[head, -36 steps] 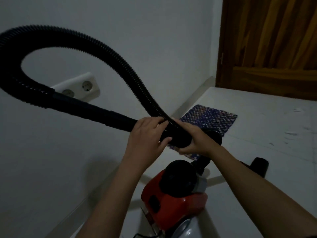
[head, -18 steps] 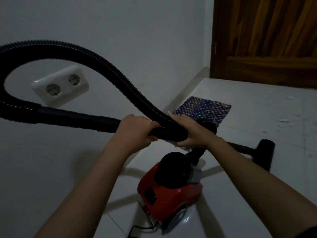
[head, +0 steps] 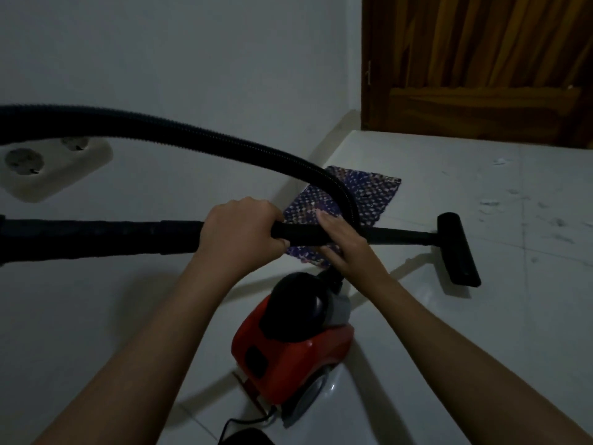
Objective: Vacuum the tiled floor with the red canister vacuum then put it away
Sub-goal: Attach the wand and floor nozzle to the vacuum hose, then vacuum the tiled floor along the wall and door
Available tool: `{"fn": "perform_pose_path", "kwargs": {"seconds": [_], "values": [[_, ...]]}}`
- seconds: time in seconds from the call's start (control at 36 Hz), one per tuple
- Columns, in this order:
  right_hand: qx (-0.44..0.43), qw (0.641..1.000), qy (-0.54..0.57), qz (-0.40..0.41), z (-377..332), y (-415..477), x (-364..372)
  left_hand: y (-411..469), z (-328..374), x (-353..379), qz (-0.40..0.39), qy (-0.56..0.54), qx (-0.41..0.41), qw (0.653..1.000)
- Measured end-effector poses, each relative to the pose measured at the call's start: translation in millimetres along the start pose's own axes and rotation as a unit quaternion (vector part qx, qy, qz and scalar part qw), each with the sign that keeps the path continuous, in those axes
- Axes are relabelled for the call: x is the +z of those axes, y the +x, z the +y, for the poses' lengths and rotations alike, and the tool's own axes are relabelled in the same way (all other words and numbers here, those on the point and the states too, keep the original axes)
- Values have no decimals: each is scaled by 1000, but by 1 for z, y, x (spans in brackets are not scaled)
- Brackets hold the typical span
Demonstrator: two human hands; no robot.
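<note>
Presently, left hand point(head: 240, 231): fingers wrapped fully round the black wand point(head: 301, 234), a tight fist-like grip at the point where the wand meets the hose cuff point(head: 96, 239). Right hand point(head: 341, 240): laid over the same wand just beside the left, fingers extended along the top and thumb below, a looser pinching hold on the tube.

Wand: long axis runs roughly level, left to right across the view, ending at the black floor nozzle point(head: 459, 248), which points away to the right and rests on the tiled floor point(head: 481, 316).

Corrugated hose point(head: 179, 133): arcs from the left edge over the hands and drops behind the right hand to the canister's front.

Red canister vacuum point(head: 288, 354): on the floor below the hands, near the white wall point(head: 192, 59), black dome on top, one wheel visible, cord point(head: 244, 422) trailing at its near end.

Patterned mat point(head: 369, 194): flat on the floor beyond the hands, beside the wall.

Double wall socket point(head: 54, 168): left. Wooden door point(head: 481, 65): far right corner.
</note>
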State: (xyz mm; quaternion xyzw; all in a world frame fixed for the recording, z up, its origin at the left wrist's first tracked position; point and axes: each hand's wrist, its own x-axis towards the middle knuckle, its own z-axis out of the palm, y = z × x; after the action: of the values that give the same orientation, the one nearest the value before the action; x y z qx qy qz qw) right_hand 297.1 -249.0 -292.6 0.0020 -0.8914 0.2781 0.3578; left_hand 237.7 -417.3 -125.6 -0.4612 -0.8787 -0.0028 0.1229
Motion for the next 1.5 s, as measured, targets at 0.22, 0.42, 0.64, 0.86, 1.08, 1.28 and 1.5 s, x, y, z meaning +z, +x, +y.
{"fn": "perform_pose_path", "kwargs": {"seconds": [0.22,0.42,0.64,0.86,1.08,1.28,1.5], "values": [[324,931,137,101,-30,-46,24,-6,34,38,-5,-60,-48,997],[556,758,292,177,-36,-29,12,-13,52,62,-27,-112,-94,989],[574,616,414,346,-8,-24,32,-7,75,90,-64,-169,-136,974],[654,529,404,359,11,-22,15,12,90,79,-246,-232,-126,933],[747,550,316,200,-4,1,-36,26,79,19,-528,-452,-138,705],[752,538,347,157,-36,15,-79,10,86,-35,-484,-589,-260,592],[738,472,420,237,-85,17,-85,7,85,-61,-458,-617,-285,573]]}}
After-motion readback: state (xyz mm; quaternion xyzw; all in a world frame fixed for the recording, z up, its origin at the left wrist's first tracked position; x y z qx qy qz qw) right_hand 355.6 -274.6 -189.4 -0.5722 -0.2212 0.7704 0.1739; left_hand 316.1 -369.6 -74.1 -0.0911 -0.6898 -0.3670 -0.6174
